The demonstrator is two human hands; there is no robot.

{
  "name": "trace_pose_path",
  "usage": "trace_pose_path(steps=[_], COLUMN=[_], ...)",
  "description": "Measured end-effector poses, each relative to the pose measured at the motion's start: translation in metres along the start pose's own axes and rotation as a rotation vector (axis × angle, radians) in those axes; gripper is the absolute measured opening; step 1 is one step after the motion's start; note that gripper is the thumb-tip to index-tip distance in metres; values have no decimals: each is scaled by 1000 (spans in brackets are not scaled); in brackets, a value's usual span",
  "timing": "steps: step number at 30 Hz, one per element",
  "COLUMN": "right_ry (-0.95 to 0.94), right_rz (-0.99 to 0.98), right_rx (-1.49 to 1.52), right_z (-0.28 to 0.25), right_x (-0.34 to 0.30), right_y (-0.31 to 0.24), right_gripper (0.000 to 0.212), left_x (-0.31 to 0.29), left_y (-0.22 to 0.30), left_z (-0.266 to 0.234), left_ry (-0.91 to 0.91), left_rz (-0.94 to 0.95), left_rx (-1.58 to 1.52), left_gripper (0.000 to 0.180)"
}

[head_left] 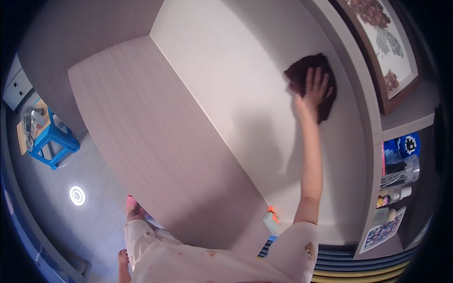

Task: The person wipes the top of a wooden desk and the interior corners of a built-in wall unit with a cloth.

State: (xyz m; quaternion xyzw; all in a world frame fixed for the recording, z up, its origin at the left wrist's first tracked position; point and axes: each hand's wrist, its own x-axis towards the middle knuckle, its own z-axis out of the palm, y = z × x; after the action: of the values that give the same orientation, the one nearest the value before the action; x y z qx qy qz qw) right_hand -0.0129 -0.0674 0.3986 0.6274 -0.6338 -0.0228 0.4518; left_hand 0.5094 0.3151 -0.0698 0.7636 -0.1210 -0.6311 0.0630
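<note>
My right hand reaches far up, holding a dark brown cloth flat against a pale panel. Its fingers are spread over the cloth, which reaches past them on every side. The raised arm casts a shadow on the panel. Low at the left edge of my body is my left hand, small and partly cut off from view; how its fingers are set cannot be made out, and nothing shows in it.
A wide wood-grain board meets the panel along a slanting seam. At its lower end lies a small pale green box with an orange top. Shelves with bottles and a framed picture line the right. A blue stool stands left.
</note>
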Motion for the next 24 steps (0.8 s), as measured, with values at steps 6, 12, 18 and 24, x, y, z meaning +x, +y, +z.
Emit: trace_pose_path(steps=[6, 12, 18, 24], right_ry=[-313, -697, -575, -39], right_rz=[-320, -271, -179, -108], right_rx=[552, 650, 782, 302], right_z=[115, 142, 116, 8], right_x=[-109, -213, -189, -77], right_y=[-97, -151, -113, 40], right_gripper=[69, 62, 53, 57], left_x=[-17, -26, -13, 8], left_y=[-34, -44, -26, 26], left_z=[-7, -11, -15, -10], left_ry=[-1, 10, -18, -96], left_rz=[-30, -110, -107, -30], left_rx=[-125, -84, -37, 46], left_gripper=[28, 28, 27, 27])
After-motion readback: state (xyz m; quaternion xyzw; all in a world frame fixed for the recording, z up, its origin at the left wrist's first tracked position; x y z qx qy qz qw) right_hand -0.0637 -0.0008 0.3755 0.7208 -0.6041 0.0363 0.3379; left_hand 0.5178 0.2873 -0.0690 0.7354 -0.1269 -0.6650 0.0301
